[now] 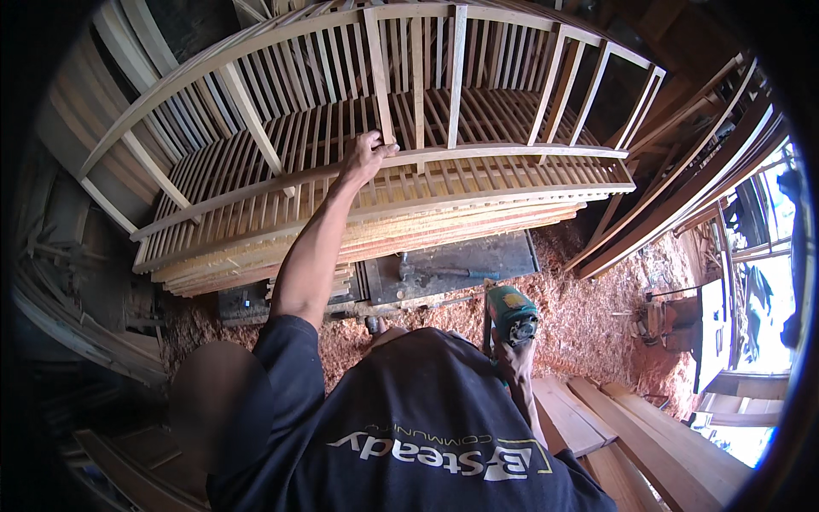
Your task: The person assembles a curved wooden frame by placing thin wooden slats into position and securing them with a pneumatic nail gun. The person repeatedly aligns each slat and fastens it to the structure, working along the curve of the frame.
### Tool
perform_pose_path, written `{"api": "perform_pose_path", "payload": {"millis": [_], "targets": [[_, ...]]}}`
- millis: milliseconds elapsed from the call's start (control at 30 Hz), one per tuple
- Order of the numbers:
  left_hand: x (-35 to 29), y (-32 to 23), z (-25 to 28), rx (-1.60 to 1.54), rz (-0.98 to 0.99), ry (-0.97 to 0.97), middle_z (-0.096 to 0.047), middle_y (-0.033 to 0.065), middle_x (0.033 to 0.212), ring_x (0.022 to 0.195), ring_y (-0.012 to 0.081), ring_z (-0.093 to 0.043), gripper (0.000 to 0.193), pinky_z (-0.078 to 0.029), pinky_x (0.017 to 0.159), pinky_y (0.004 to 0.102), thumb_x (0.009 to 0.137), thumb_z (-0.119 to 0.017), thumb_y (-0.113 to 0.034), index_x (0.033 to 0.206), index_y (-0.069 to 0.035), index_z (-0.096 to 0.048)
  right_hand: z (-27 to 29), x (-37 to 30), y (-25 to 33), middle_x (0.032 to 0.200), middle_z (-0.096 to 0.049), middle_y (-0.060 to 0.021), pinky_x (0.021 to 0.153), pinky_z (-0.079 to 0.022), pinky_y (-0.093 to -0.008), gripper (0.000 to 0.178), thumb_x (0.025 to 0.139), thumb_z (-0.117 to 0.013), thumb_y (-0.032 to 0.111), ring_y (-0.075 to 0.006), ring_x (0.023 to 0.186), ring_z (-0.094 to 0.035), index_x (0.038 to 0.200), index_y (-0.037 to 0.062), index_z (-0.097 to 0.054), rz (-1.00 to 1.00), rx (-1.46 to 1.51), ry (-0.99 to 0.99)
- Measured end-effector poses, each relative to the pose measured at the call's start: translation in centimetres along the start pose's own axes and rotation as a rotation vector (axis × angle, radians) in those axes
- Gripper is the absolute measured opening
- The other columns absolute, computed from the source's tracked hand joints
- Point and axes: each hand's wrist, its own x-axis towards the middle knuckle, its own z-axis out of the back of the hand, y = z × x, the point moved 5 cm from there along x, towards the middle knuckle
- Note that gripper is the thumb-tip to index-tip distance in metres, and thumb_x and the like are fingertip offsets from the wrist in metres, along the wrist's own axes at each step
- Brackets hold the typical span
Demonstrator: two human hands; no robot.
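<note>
A large slatted wooden frame [520, 151] stretches across the far side, with a rail along its near edge and upright slats between that rail and the top one. My left hand [371, 158] is closed on the near rail beside one of the slats, arm stretched forward. Low at my right side, my right hand [516, 358] grips a green and black power tool [510, 311] that looks like a nail gun. The tool hangs apart from the frame. Part of my right hand is hidden behind the tool and my dark shirt.
Under the frame lie stacked slatted panels and boards [384, 235] on a dark workbench [503, 260]. Wood shavings [589, 320] cover the floor. Planks [623, 427] lie at the near right. Long curved timbers [674, 205] lean at the right, and more wood stands at the left.
</note>
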Motion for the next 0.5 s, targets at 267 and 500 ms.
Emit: {"api": "perform_pose_path", "payload": {"millis": [267,500], "targets": [[-1.2,-1.6,0.5,-0.014,-0.018,-0.103,-0.047,0.0315,0.132,0.120,0.0365,-0.053,0.101,-0.044,0.102,0.0488,0.073,-0.066,-0.070,0.131,0.009,-0.043,-0.1,-0.1,0.7,0.075,-0.069,-0.0102,0.067,-0.052,-0.0364,0.030,0.073,-0.076,0.025,-0.0213,0.070,-0.067,0.087,0.0003,-0.069,-0.092,0.030,0.063],[-2.0,-3.1,0.7,-0.021,0.050,-0.058,-0.044,0.0298,0.136,0.124,0.0386,-0.049,0.075,-0.044,0.103,0.0505,0.086,-0.065,-0.048,0.132,0.007,-0.043,-0.4,1.7,3.9,0.080,-0.070,-0.0104,0.067,-0.053,-0.0361,0.024,0.074,-0.074,0.024,-0.0235,0.072,-0.067,0.087,0.0044,-0.070,0.161,-0.038,0.104]]}}
